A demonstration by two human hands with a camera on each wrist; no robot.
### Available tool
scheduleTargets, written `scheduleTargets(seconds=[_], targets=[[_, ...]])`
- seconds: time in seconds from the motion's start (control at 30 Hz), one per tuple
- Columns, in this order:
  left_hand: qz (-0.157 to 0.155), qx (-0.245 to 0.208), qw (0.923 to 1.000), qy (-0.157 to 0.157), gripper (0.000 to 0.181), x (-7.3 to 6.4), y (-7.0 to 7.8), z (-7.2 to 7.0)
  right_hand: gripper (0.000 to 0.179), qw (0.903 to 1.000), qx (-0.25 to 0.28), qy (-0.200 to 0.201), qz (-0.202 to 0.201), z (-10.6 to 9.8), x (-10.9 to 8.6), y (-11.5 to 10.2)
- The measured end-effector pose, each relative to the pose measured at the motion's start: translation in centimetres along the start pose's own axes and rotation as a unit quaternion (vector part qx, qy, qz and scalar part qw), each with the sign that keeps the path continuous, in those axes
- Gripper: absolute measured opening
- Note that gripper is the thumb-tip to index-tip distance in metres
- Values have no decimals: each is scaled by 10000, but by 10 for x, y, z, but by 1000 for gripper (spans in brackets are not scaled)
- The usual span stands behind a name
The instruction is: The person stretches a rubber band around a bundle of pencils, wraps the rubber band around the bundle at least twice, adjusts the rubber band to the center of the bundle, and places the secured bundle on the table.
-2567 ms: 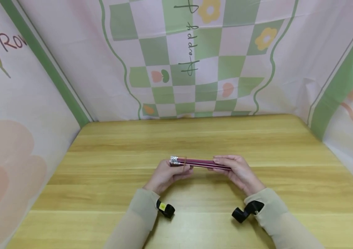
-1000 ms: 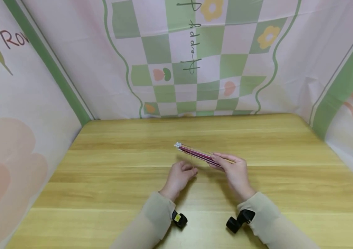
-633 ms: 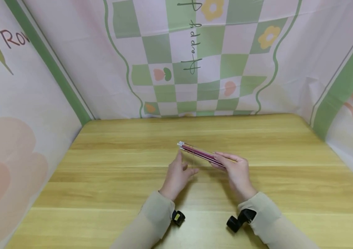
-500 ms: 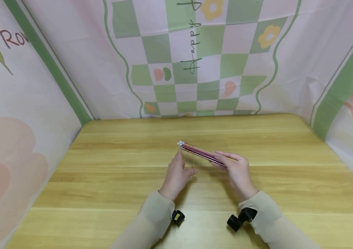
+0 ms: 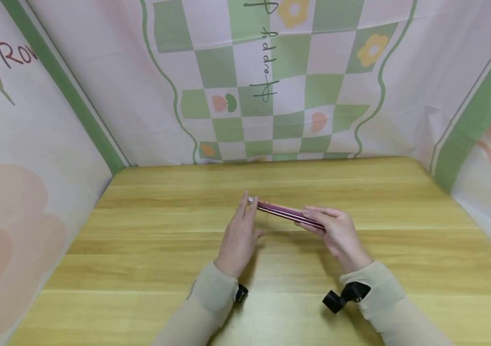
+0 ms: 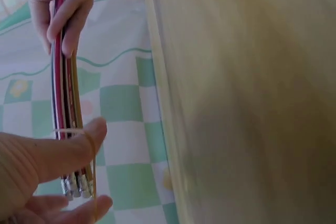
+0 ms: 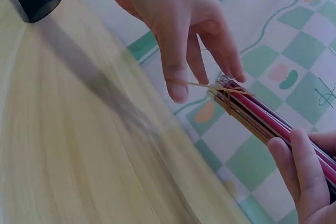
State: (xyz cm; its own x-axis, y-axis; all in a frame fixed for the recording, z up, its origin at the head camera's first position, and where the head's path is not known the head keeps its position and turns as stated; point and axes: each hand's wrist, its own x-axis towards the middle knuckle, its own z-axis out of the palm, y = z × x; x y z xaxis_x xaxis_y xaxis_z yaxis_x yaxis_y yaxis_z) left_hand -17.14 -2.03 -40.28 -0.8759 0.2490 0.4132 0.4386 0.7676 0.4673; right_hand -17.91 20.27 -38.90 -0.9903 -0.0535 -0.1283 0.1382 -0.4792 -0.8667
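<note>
A bundle of several dark red striped pencils point(image 5: 288, 213) is held above the table, slanting up to the left. My right hand point(image 5: 344, 236) grips it near its right end, thumb on top. My left hand point(image 5: 236, 240) is at the other end, fingers straight and spread beside the silver ferrules point(image 6: 79, 184). A thin tan rubber band point(image 7: 198, 83) is wound on the bundle near that end. One loop of it stretches out over the left thumb and, in the left wrist view, runs down toward a fingertip. The pencils' far ends are hidden in my right hand.
The wood-grain table point(image 5: 141, 293) lies beneath both hands. A printed fabric backdrop point(image 5: 271, 129) with green and white checks rises behind its far edge, and fabric walls flank it. A black camera point(image 5: 335, 301) sticks out from the right wrist.
My left hand first pinched the bundle, then drew the band down from it. Its fingers have since straightened and reached up to the ferrule end. My right hand keeps its grip throughout.
</note>
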Motion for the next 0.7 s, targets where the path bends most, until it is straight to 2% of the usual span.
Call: scheduleTargets(seconds=[0.13, 0.37, 0.53, 0.7], targets=[[138, 71, 9999, -9, 81, 2, -3, -3, 28, 9997, -106, -142, 191, -4, 1, -3], [439, 133, 9988, 179, 72, 3, -8, -6, 25, 9964, -458, -575, 412, -9, 2, -12], [464, -133, 9985, 239, 61, 3, -9, -7, 29, 9937, -677, -771, 444, -12, 2, -14], [402, -595, 9968, 364, 48, 6, -9, -7, 29, 9916, -711, -934, 538, -15, 2, -16]])
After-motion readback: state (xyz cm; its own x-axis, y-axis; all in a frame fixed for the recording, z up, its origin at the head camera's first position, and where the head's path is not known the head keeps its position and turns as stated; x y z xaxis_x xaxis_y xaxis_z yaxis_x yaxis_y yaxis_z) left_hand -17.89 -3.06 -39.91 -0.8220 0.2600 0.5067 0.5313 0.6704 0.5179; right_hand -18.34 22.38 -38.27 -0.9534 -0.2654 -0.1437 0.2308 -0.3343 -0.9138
